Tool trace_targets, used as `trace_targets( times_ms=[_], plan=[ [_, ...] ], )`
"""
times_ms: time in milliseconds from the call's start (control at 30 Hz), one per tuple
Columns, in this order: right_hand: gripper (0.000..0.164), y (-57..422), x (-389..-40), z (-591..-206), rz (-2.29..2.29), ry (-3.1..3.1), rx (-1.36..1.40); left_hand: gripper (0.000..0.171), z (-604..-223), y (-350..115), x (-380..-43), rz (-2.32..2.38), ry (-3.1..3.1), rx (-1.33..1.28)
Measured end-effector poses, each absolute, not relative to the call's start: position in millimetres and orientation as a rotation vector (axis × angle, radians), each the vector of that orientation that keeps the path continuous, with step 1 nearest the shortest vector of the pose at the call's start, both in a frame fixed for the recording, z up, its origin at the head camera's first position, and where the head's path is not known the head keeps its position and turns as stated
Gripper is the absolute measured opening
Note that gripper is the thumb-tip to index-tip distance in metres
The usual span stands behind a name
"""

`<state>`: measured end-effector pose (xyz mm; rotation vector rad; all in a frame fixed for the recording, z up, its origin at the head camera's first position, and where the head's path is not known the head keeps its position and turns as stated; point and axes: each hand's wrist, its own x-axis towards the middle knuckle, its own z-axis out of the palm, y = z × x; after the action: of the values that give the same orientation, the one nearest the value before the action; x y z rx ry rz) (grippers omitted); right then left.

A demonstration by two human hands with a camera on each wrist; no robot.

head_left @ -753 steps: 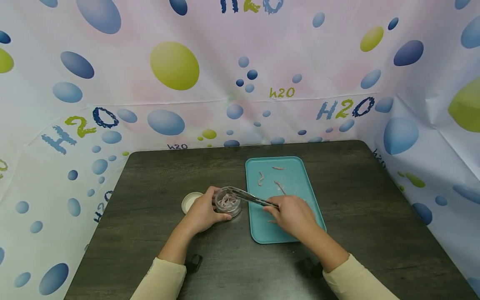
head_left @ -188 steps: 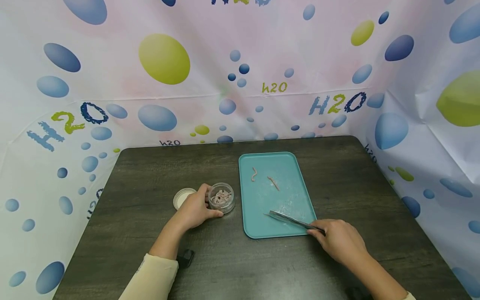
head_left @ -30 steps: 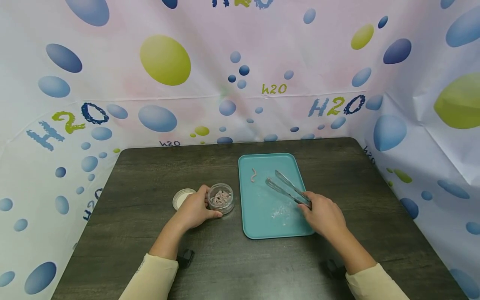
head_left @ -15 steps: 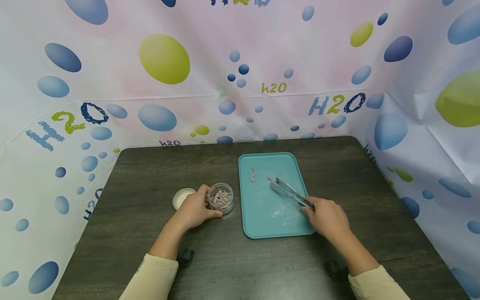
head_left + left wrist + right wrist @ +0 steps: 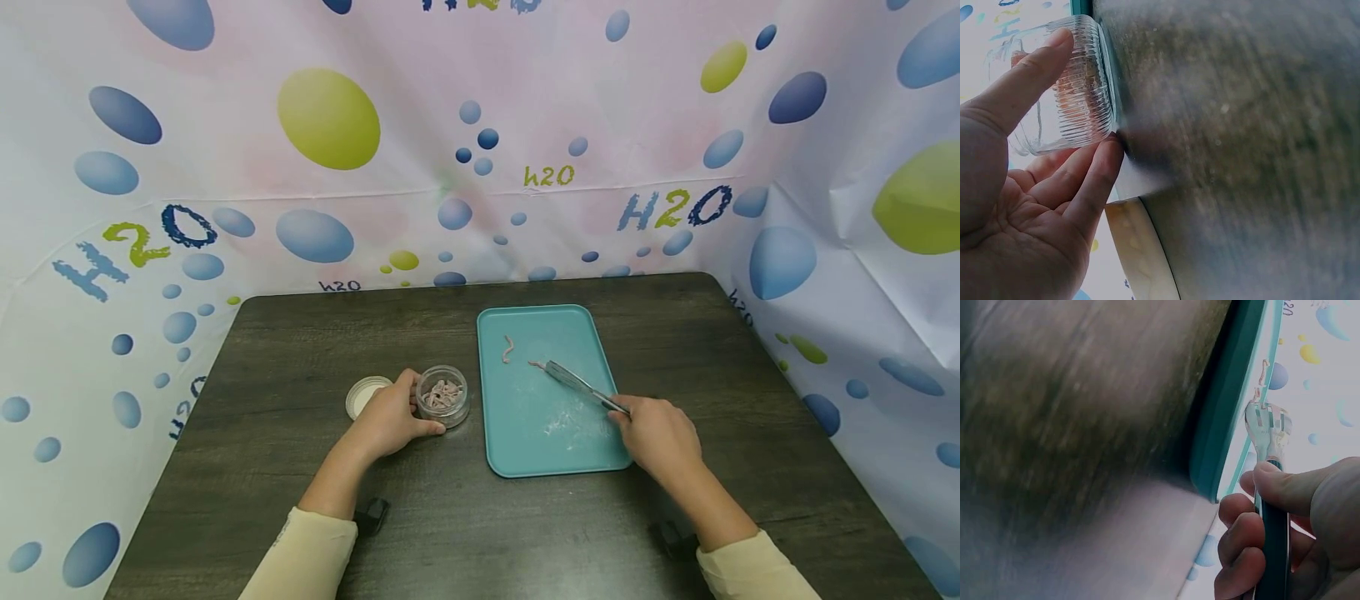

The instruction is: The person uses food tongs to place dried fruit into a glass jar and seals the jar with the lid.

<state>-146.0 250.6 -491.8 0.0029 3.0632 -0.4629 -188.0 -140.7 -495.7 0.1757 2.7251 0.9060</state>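
Observation:
My left hand holds a small clear glass jar upright on the table, thumb on the near side. In the left wrist view the thumb lies along the jar's ribbed wall. Several pinkish worm-like pieces lie inside the jar. My right hand grips metal tongs with dark handles, reaching over the turquoise tray. The tongs' tips are together, and a pinkish worm-like piece sticks out from them. Another curled piece lies at the tray's far left.
A pale round lid lies left of the jar, partly behind the left hand. Whitish residue marks the tray's floor. The dark wooden table meets a patterned backdrop at its far edge.
The tongs' tips, apart a second ago, have come together on the worm-like piece. Fewer pieces lie on the tray than 25 seconds ago. My left hand stays at the jar.

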Motion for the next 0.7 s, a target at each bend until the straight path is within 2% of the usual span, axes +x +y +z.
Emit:
trace_targets(
  times_ms=[700],
  plan=[
    [0.035,258.8,-143.8,-489.3,-0.525,3.079,0.013,0.084,-494.6,-140.9,-187.4,0.909,2.717,0.164]
  ],
)
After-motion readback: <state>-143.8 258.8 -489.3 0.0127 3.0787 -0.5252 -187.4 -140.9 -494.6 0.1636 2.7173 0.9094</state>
